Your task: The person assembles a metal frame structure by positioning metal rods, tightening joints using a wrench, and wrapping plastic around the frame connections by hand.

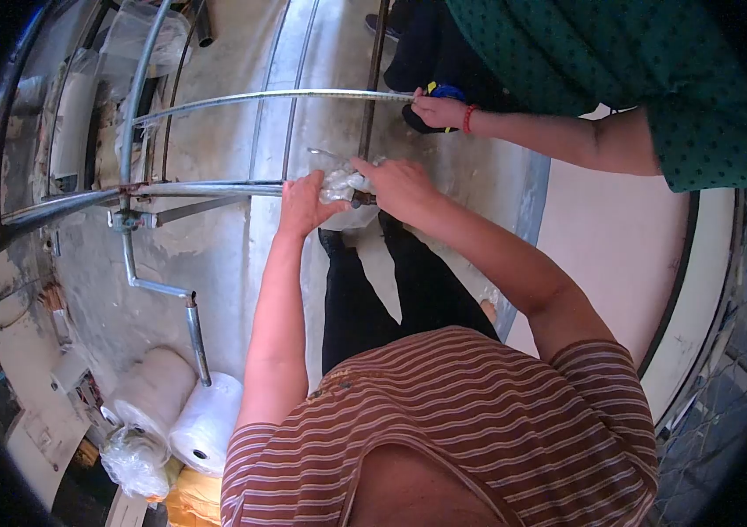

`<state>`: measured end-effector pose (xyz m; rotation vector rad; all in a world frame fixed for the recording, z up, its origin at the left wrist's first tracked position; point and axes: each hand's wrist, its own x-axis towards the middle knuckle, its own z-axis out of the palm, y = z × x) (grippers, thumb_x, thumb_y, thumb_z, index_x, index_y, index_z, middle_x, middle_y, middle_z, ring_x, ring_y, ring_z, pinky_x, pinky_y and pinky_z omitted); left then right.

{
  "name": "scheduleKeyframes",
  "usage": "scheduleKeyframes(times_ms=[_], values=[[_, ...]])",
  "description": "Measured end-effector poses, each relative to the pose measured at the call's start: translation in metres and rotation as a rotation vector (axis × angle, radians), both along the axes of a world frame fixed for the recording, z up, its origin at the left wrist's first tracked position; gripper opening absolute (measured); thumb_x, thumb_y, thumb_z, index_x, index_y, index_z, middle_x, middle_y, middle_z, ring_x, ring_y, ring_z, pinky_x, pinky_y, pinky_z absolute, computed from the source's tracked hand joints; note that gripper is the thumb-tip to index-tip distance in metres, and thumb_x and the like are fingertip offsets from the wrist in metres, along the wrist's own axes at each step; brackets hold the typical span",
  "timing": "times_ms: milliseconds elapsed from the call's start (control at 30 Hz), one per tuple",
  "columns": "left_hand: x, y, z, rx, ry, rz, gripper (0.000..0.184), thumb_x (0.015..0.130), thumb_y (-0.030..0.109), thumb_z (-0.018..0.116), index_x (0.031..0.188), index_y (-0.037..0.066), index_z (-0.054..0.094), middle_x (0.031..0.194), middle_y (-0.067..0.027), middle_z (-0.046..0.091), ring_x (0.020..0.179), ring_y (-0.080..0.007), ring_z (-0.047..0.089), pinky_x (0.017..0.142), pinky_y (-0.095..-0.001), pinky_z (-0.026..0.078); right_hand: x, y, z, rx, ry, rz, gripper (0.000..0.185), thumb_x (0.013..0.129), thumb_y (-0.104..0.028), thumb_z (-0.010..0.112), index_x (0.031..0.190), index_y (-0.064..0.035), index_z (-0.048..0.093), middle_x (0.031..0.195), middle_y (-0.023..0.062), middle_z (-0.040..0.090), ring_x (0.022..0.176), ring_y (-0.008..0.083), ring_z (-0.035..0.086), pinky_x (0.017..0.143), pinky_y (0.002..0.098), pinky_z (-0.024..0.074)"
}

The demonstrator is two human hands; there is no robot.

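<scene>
Clear crumpled plastic film (341, 183) is bunched around the end of a horizontal metal bar (215, 189). From the left, my left hand (305, 204) grips the film where it meets the bar, thumb and fingers bent round it. My right hand (398, 186) is closed on the film's right side, beside a dark metal fitting (363, 200). What lies inside the film is hard to make out.
A co-worker's hand (437, 111) with a red bracelet holds the end of a long thin strip (286, 92) beyond my hands. A metal frame with a crank (198, 338) stands at left. White rolls (207, 422) lie at lower left.
</scene>
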<state>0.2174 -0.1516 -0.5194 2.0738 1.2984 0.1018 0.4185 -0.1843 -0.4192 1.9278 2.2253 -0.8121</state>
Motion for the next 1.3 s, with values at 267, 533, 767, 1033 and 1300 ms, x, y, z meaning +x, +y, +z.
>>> scheduleKeyframes(times_ms=[267,533,767,1033,1300], values=[[0.002,0.001,0.001,0.033,-0.025,0.026,0.064,0.056,0.048,0.084,0.095,0.004,0.059,0.085,-0.0168,0.067,0.088,-0.0355,0.063,0.082,-0.0435,0.041,0.018,-0.012,0.003,-0.105,0.087,-0.107,0.056,0.081,-0.002,0.056,0.136,-0.0129,0.049,0.100,0.0213,0.066,0.094,0.0388,0.063,0.081,0.0466,0.0485],[-0.005,-0.003,-0.001,0.101,-0.085,0.020,0.064,0.058,0.051,0.082,0.096,0.004,0.060,0.085,-0.0167,0.067,0.088,-0.0357,0.063,0.084,-0.0429,0.039,0.050,-0.121,-0.015,0.153,0.542,-0.395,0.037,0.090,-0.013,0.054,0.126,-0.0028,0.052,0.093,0.0234,0.063,0.085,0.0403,0.061,0.076,0.0451,0.0477],[-0.008,-0.002,0.012,0.086,-0.013,-0.007,0.069,0.061,0.060,0.077,0.098,0.005,0.058,0.087,-0.0157,0.066,0.088,-0.0366,0.062,0.081,-0.0437,0.041,0.057,-0.194,0.036,-0.307,1.010,-0.846,0.030,0.097,-0.017,0.046,0.122,-0.0032,0.055,0.078,0.0075,0.055,0.069,0.0144,0.052,0.065,0.0300,0.0444],[-0.011,-0.009,0.045,0.119,-0.104,0.034,0.065,0.062,0.058,0.076,0.096,0.005,0.060,0.083,-0.0170,0.068,0.088,-0.0366,0.064,0.079,-0.0443,0.044,0.056,-0.213,0.029,-0.092,0.925,-0.654,0.017,0.097,-0.017,0.046,0.107,-0.0042,0.054,0.073,0.0003,0.049,0.061,0.0097,0.047,0.056,0.0257,0.0412],[-0.015,-0.018,0.050,0.189,-0.132,0.070,0.068,0.064,0.063,0.072,0.097,0.005,0.061,0.094,-0.0177,0.068,0.094,-0.0354,0.063,0.084,-0.0433,0.043,0.033,-0.149,0.047,-0.135,1.113,-0.598,0.019,0.094,-0.011,0.047,0.111,-0.0040,0.052,0.073,0.0019,0.050,0.053,0.0097,0.048,0.046,0.0259,0.0422]])
